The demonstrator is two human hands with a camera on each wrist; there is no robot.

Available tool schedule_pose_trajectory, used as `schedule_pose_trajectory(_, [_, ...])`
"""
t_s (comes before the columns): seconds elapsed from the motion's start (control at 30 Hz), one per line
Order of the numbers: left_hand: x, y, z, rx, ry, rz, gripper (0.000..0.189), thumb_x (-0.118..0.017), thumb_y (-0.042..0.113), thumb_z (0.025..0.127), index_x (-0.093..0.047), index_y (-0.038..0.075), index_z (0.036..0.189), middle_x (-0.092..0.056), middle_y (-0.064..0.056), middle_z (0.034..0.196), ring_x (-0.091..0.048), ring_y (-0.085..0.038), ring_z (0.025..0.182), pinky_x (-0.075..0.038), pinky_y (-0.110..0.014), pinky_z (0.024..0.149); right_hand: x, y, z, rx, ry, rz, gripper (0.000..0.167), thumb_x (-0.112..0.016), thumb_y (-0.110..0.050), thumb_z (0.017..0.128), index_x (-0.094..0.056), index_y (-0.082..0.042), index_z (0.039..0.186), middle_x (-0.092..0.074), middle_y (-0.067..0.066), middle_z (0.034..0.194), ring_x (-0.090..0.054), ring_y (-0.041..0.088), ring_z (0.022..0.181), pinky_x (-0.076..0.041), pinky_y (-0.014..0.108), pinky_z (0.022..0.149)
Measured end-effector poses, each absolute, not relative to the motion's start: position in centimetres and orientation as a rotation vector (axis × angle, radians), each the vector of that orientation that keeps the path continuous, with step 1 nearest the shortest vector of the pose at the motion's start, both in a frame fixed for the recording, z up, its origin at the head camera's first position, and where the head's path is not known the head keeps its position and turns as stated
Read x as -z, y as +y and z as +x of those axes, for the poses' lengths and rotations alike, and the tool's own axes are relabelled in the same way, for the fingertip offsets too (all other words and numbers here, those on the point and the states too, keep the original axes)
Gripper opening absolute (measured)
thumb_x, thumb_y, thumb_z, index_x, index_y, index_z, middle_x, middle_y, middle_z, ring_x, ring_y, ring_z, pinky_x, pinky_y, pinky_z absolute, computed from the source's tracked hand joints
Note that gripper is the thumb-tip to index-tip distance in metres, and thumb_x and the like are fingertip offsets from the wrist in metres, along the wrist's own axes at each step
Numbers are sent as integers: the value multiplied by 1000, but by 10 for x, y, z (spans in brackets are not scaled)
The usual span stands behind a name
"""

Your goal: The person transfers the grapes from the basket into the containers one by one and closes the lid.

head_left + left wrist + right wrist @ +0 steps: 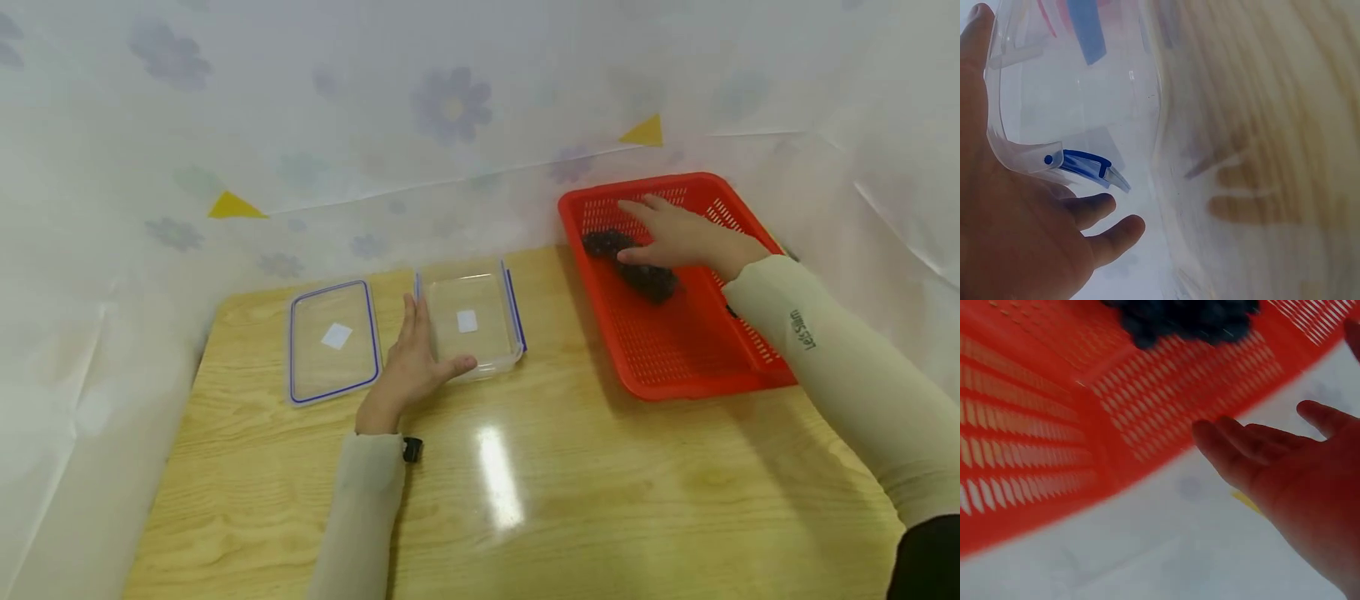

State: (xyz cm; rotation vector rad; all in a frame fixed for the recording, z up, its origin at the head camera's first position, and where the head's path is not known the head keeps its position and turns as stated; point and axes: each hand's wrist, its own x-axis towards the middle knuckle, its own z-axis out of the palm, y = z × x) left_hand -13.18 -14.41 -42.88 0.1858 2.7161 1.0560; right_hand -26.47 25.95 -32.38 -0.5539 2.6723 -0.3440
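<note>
A bunch of dark grapes [637, 267] lies in the red basket [637, 387]; its round berries [1185, 319] show at the top of the right wrist view. Over the bunch hovers my right hand [682, 237], fingers spread and holding nothing. My left hand [412, 367] is at the near left corner of a clear plastic food container [480, 308], its fingers straight along the left side and the thumb over the near rim. In the left wrist view, a blue-edged latch [1085, 165] hangs beside the fingers [1119, 240].
The container's clear lid [322, 367] with a blue seal lies flat to the left. White flowered sheeting [360, 108] stands around the back and sides of the wooden table [570, 483]. Two yellow triangles [234, 206] mark the back sheeting.
</note>
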Motion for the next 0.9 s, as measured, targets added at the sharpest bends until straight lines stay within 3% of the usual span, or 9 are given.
schedule_pose_trajectory(0.17, [429,-145,-129,-1059,2718,199,128,-75,60,84,17,15,160,33,5,160,-2,-43,150,-18,-62,116,370,274,-272,389,2544,-440,112,-73,-49,91,4,-10,162,2,42,157,-16,62,139,-20,74,108])
schedule_pose_trajectory(0.43, [422,-148,-125,-1056,2714,192,129,-76,58,85,20,15,159,35,6,158,-1,-42,150,-18,-61,116,399,276,-272,438,2633,-458,113,-77,-31,90,9,-15,162,-25,41,146,-42,57,123,-36,70,100])
schedule_pose_trajectory(0.63, [419,-149,-125,-1109,2710,191,129,-77,58,84,20,18,159,35,9,158,-2,-43,149,-18,-62,116,398,274,-275,489,2691,-459,101,-74,-13,88,-6,-12,162,-36,36,144,-44,51,122,-37,69,100])
schedule_pose_trajectory(0.77, [421,-148,-121,-1125,2669,169,131,-77,60,83,22,20,159,36,11,157,-2,-43,149,-19,-62,115,397,276,-277,501,2715,-481,90,-74,-12,87,-21,-8,159,-47,31,139,-50,46,117,-42,64,97])
schedule_pose_trajectory(0.9, [422,-147,-122,-1097,2688,162,130,-76,60,83,22,19,159,37,10,157,-4,-44,149,-19,-63,115,385,278,-281,598,2693,-429,84,-70,-15,90,-23,-12,160,-48,27,139,-51,43,112,-51,57,87])
